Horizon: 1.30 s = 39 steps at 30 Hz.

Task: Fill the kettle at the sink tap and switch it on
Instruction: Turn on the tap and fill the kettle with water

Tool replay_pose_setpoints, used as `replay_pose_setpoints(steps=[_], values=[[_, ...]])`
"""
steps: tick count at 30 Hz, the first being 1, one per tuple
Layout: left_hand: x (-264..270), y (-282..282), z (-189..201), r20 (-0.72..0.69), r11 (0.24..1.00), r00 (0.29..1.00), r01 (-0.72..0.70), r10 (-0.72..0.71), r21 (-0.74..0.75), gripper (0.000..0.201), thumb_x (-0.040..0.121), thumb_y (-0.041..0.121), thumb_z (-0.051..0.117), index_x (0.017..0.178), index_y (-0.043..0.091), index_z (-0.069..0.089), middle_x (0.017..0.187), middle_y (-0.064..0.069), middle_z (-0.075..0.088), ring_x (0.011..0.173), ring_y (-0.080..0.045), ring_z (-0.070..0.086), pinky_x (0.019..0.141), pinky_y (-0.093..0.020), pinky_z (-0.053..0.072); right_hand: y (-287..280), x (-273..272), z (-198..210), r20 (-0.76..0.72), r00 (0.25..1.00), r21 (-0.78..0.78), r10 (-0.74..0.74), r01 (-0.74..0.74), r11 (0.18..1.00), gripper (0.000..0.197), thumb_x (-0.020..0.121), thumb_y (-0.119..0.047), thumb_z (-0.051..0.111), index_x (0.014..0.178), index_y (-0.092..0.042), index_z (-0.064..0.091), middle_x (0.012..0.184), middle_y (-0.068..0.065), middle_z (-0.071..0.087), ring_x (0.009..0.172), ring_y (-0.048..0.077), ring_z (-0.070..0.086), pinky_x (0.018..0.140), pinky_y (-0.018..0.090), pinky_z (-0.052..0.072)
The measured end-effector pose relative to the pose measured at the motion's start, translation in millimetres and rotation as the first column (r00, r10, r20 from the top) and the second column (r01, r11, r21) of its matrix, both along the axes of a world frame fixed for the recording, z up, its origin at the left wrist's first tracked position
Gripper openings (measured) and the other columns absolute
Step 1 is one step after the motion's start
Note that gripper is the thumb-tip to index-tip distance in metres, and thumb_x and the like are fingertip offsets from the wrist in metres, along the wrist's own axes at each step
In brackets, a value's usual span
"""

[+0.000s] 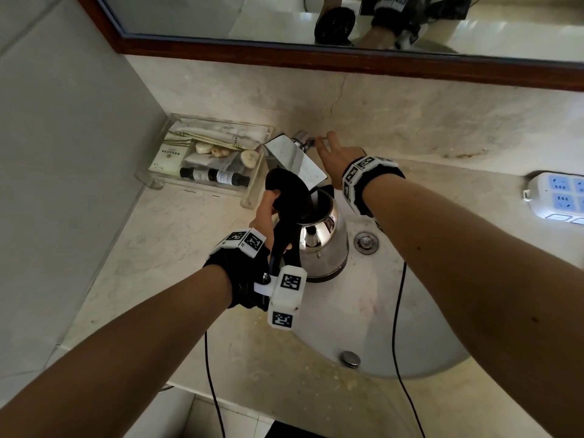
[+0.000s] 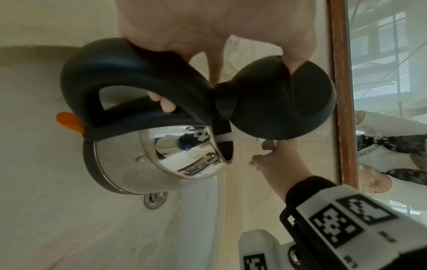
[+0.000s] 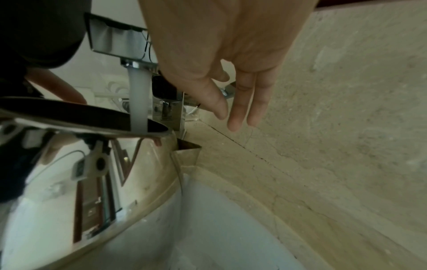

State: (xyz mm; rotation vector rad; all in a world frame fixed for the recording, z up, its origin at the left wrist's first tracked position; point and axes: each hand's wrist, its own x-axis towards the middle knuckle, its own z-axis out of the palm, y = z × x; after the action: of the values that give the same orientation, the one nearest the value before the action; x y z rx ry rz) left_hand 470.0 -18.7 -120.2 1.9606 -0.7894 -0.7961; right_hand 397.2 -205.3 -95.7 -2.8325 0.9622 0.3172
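Observation:
The steel kettle [image 1: 322, 245] [image 2: 129, 164] [image 3: 69, 173] hangs over the white sink [image 1: 379, 311], its mouth under the square chrome tap [image 1: 297, 159] [image 3: 115, 40]. A white stream of water [image 3: 138, 98] falls into it. My left hand [image 1: 268, 210] [image 2: 208, 27] grips the black handle, and its thumb holds the black lid [image 1: 284, 188] [image 2: 277, 102] tipped open. An orange switch [image 2: 69, 121] sticks out under the handle. My right hand [image 1: 335, 151] [image 3: 219, 45] reaches behind the tap, its fingers mostly straight, fingertips at the thin lever [image 1: 311, 141].
A clear tray of toiletries [image 1: 205, 159] stands left of the tap against the wall. A white power strip [image 1: 559, 197] lies on the counter at the far right. The drain plug [image 1: 350, 358] sits in the basin. A wood-framed mirror [image 1: 316, 17] runs above.

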Motion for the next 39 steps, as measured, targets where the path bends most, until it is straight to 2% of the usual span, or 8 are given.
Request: replay_pose_setpoints(steps=[3,8,12,21,25,29,36,39], values=[[0.0,1.3,1.2,-0.011,1.000,1.000,-0.012,0.012,0.017,0.074,0.062,0.051,0.056,0.131,0.031,0.034,0.122,0.002,0.047,0.117,-0.029,0.054,0.081,-0.061,0.052,5.5,1.7,-0.3,0.003,1.000,-0.041,0.013,-0.013,0.999,0.075,0.084,-0.001,0.055,0.149,-0.004,0.017,0.146,0.019,0.023,0.090,0.040,0.063,0.068,0.039,0.045],[-4.0,3.7,-0.7,0.088,0.999,0.995,0.046,-0.044,-0.029,0.065,0.076,0.023,0.066,0.133,0.021,0.034,0.115,0.007,0.046,0.113,-0.027,0.058,0.083,-0.057,0.053,6.3,3.7,-1.0,0.024,1.000,-0.022,-0.015,0.015,1.000,0.068,0.086,-0.003,0.054,0.146,-0.005,0.022,0.145,0.018,0.024,0.091,0.042,0.062,0.073,0.042,0.048],[-0.7,4.2,1.6,0.043,0.999,0.998,0.042,-0.042,0.002,0.063,0.072,0.036,0.060,0.129,0.035,0.031,0.115,0.006,0.046,0.106,-0.028,0.060,0.073,-0.056,0.056,6.2,3.4,6.1,0.023,1.000,-0.014,-0.007,0.008,1.000,0.065,0.088,-0.005,0.053,0.146,-0.004,0.023,0.146,0.019,0.024,0.087,0.039,0.061,0.067,0.038,0.042],[-3.6,3.3,2.5,0.023,0.998,0.998,0.055,-0.055,0.016,0.069,0.069,0.040,0.059,0.132,0.028,0.034,0.117,0.006,0.047,0.108,-0.026,0.058,0.079,-0.055,0.055,10.9,-5.5,15.0,0.065,0.997,0.005,0.033,-0.033,0.999,0.069,0.085,-0.003,0.055,0.148,-0.012,0.027,0.144,0.012,0.034,0.097,0.039,0.062,0.073,0.038,0.049],[-6.5,-3.7,8.1,-0.312,0.978,0.935,-0.122,0.170,0.167,0.071,0.065,0.062,0.052,0.127,0.028,0.045,0.141,-0.005,0.046,0.129,-0.029,0.044,0.106,-0.053,0.038,9.6,-11.9,13.3,0.121,0.990,0.041,-0.074,0.069,0.997,0.068,0.085,0.005,0.048,0.147,-0.014,0.027,0.143,0.010,0.039,0.097,0.038,0.063,0.067,0.035,0.044],[-9.6,-2.5,16.4,-0.577,0.944,0.748,-0.276,0.328,0.180,0.060,0.075,0.060,0.050,0.124,0.025,0.049,0.140,-0.010,0.046,0.129,-0.034,0.044,0.108,-0.054,0.037,12.1,-20.3,3.1,-0.059,0.993,0.022,-0.104,0.105,0.994,0.033,0.091,-0.005,0.045,0.124,-0.005,0.047,0.124,0.016,0.059,0.105,0.034,0.062,0.081,0.038,0.048],[-15.8,2.2,17.6,-0.564,0.926,0.741,-0.353,0.363,0.132,0.034,0.087,0.040,0.056,0.117,0.027,0.050,0.136,-0.012,0.050,0.124,-0.031,0.050,0.105,-0.050,0.041,15.9,-18.0,-19.3,-0.257,0.966,0.048,0.019,-0.007,0.999,0.027,0.094,-0.019,0.047,0.111,-0.003,0.062,0.115,0.016,0.066,0.104,0.031,0.065,0.073,0.032,0.044],[-19.4,4.2,25.3,-0.575,0.930,0.732,-0.309,0.365,0.198,0.028,0.084,0.050,0.054,0.101,0.028,0.055,0.138,-0.013,0.049,0.126,-0.034,0.048,0.106,-0.052,0.039,17.9,-13.5,-24.8,-0.286,0.958,0.046,0.035,-0.023,0.999,0.025,0.091,-0.016,0.053,0.110,-0.005,0.064,0.115,0.013,0.067,0.104,0.029,0.066,0.073,0.030,0.044]])
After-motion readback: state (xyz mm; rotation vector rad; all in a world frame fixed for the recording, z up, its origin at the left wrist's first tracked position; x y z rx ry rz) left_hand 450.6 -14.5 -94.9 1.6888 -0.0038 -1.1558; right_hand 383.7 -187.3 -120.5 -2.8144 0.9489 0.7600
